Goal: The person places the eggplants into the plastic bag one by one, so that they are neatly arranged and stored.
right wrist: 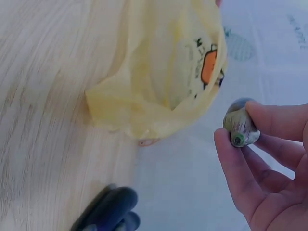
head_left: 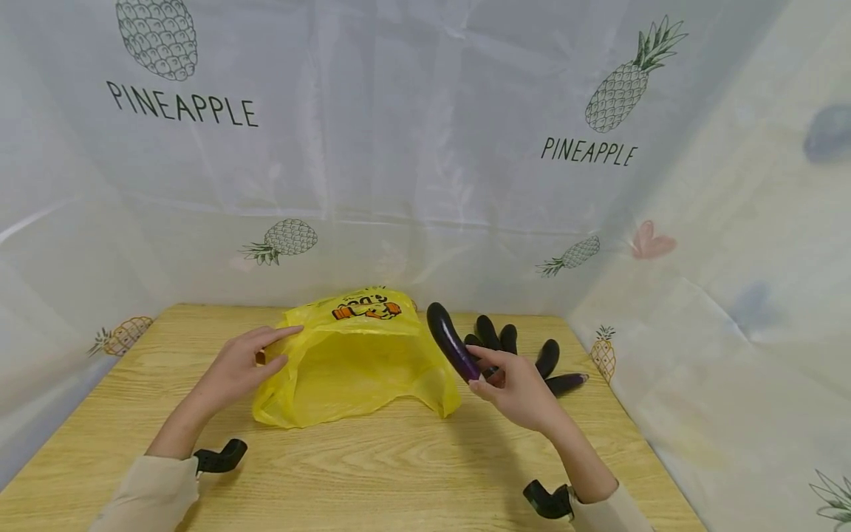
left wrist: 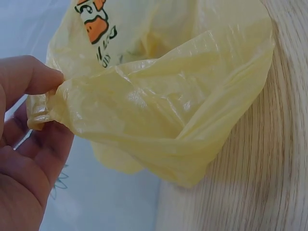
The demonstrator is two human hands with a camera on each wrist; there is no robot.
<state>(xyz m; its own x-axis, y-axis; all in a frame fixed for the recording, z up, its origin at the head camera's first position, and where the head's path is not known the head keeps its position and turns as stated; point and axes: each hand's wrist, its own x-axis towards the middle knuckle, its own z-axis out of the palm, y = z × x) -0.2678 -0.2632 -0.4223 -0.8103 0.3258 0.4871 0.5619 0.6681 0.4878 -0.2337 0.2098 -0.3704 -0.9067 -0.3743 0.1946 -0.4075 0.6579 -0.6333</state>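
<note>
A yellow plastic bag [head_left: 359,369] with a cartoon print lies on the table, its mouth spread toward me. My left hand [head_left: 242,369] pinches the bag's left edge; the left wrist view shows the film [left wrist: 125,106] bunched between thumb and fingers. To the right of the bag, my right hand [head_left: 515,388] holds a dark purple eggplant [head_left: 452,341] by its lower end, tilted up and leftward above the table. The right wrist view shows that eggplant's stem end [right wrist: 240,130] between thumb and fingers. Behind the right hand lie several more eggplants [head_left: 548,358], partly hidden by it.
The wooden table [head_left: 372,480] runs back to a pale plastic sheet [head_left: 412,148] printed with pineapples, which also hangs at both sides. A black wrist mount [head_left: 222,456] is on the left arm, and another mount [head_left: 548,500] on the right.
</note>
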